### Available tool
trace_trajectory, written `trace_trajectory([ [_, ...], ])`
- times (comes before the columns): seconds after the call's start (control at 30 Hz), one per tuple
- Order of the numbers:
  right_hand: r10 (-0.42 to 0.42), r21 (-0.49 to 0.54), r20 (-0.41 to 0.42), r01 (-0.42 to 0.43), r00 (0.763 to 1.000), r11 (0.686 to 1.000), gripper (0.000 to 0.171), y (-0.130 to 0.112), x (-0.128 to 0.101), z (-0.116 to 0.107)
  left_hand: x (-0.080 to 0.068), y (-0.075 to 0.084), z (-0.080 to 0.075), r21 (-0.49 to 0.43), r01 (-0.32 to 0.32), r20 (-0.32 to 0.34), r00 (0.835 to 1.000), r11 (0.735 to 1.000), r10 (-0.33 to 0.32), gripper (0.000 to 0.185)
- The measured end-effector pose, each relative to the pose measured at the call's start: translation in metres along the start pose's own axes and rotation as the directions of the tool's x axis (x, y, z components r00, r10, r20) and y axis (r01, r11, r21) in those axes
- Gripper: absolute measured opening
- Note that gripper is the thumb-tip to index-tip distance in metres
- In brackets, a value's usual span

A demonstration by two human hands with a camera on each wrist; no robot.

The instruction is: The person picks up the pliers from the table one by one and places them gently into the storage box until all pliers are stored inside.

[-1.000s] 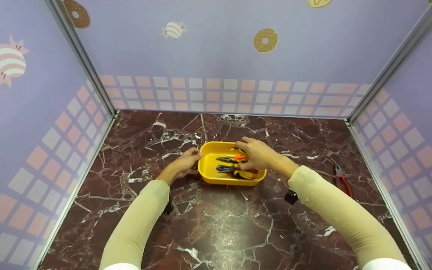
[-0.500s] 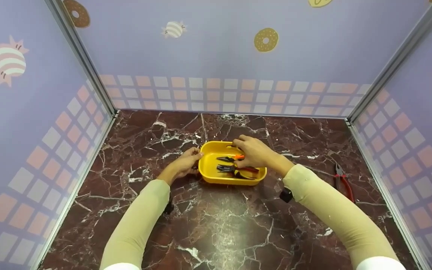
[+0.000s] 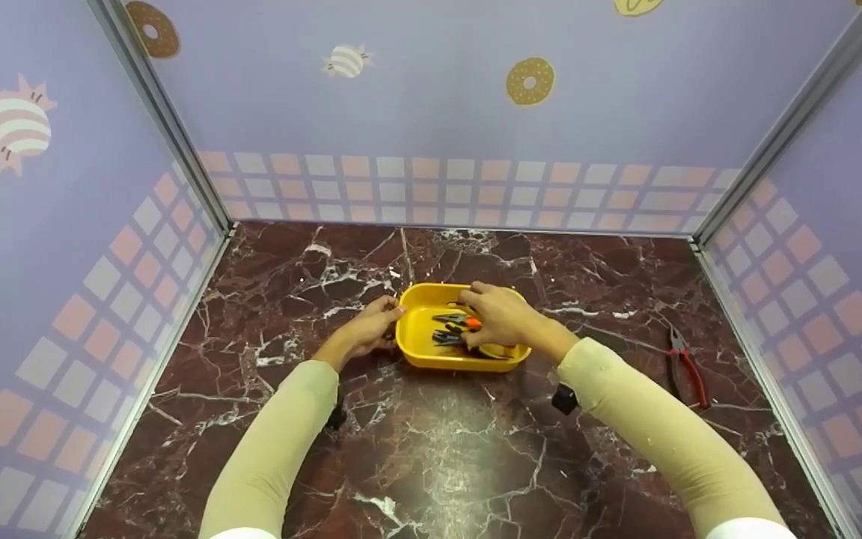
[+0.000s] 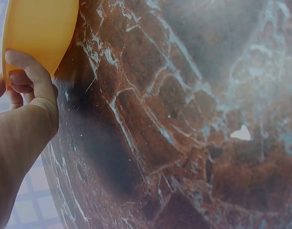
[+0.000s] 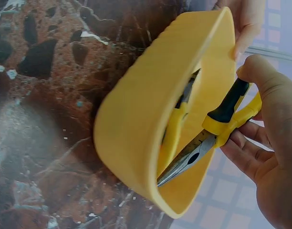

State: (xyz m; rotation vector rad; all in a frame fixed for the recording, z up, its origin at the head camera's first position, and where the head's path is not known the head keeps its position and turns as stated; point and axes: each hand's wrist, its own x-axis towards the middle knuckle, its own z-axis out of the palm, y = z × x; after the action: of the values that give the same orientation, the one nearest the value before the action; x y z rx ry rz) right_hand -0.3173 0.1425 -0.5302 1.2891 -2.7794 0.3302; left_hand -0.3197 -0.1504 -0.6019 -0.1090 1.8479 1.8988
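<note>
A yellow tray of pliers stands between my hands. My left hand pinches its left rim between thumb and fingers, also seen in the left wrist view around the tray wall. My right hand is over the tray's right half. In the right wrist view this hand grips long-nose pliers by black-and-yellow handles, the silver nose angled down inside the tray. Another yellow-handled tool lies beside the near wall. Orange-handled pliers show left of my fingers; some tools are partly hidden.
Pliers with red and black handles lie on the dark marbled tabletop at the right, near the side wall. Purple patterned panels enclose the back and both sides.
My right hand has shifted slightly left and nearer over the tray, covering the red handle seen there before. The black jaws by its thumb have shifted. My left hand stays on the rim.
</note>
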Motion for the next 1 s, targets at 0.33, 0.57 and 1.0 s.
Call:
trace_trajectory([
  [0.33, 0.05, 0.048, 0.048, -0.052, 0.998, 0.997, 0.057, -0.001, -0.001, 0.012, 0.0, 0.001, -0.002, 0.001, 0.014, 0.004, 1.0, 1.0, -0.014, 0.018],
  [0.57, 0.112, 0.064, 0.074, -0.117, 0.991, 0.991, 0.052, -0.006, -0.001, 0.021, -0.001, 0.001, 0.0, -0.01, 0.021, -0.002, 1.0, 1.0, -0.021, 0.016],
  [1.0, 0.169, 0.021, 0.08, -0.171, 0.982, 0.985, 0.052, -0.009, 0.001, 0.032, 0.001, -0.001, 0.0, -0.002, 0.012, -0.002, 1.0, 1.0, -0.012, 0.018],
])
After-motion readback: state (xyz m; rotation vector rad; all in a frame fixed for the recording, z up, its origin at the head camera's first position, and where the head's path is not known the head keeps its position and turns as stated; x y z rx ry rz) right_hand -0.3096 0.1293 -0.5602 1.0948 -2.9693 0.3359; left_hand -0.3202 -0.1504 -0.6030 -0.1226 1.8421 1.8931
